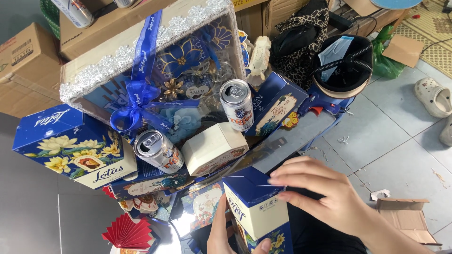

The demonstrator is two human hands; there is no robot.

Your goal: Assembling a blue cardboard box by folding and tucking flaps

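Blue-and-cream carton (256, 207) stands upright at the near edge, below the gift basket (146, 61). My left hand (223, 233) clasps its lower side to steady it; my right hand (320, 193) lies flat-fingered against its top corner, beside two cans (237, 103).

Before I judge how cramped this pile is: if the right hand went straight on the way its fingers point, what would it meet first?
The right hand points left, fingertips already on the blue top of the blue-and-cream carton. So it meets that carton first.
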